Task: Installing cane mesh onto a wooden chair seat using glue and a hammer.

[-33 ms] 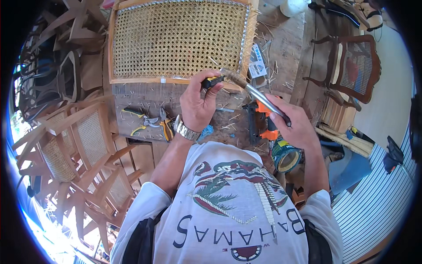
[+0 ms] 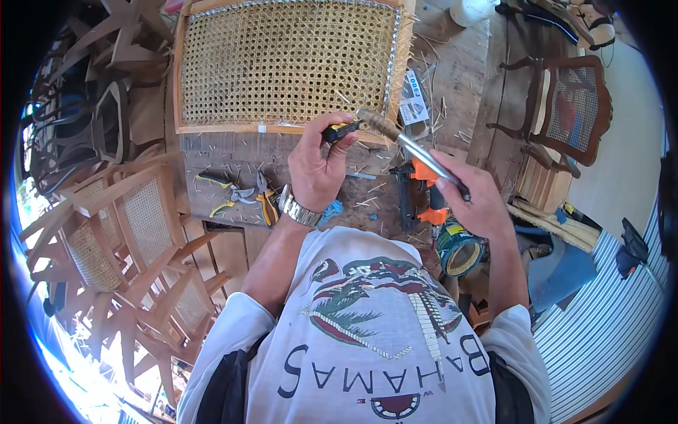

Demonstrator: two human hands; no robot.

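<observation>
My left hand (image 2: pixel 318 152), with a metal-banded watch on its wrist, pinches a small black-and-yellow tool (image 2: pixel 340 131) between thumb and fingers. The fingers of my right hand (image 2: pixel 474 194) are closed round the dark end of a long tool with a silver shaft (image 2: pixel 426 159) and a worn brown end (image 2: pixel 378 124). That brown end meets or nearly meets the tip of the small tool; I cannot tell if they touch. Both tools are held over the near right corner of a wooden frame (image 2: pixel 233 130) with woven cane webbing (image 2: pixel 286 63) across it.
On the workbench (image 2: pixel 452 78) lie pruning shears (image 2: pixel 229 192), yellow-handled pliers (image 2: pixel 267 200), a black-and-orange tool (image 2: pixel 418 194), a printed box (image 2: pixel 413 99) and cane scraps. A tape roll (image 2: pixel 460 254) sits near my right forearm. Wooden chairs (image 2: pixel 134 226) crowd the left; a caned chair (image 2: pixel 573 106) stands right.
My right hand and the long tool have shifted very slightly. My left hand stays nearly still with the small tool.
</observation>
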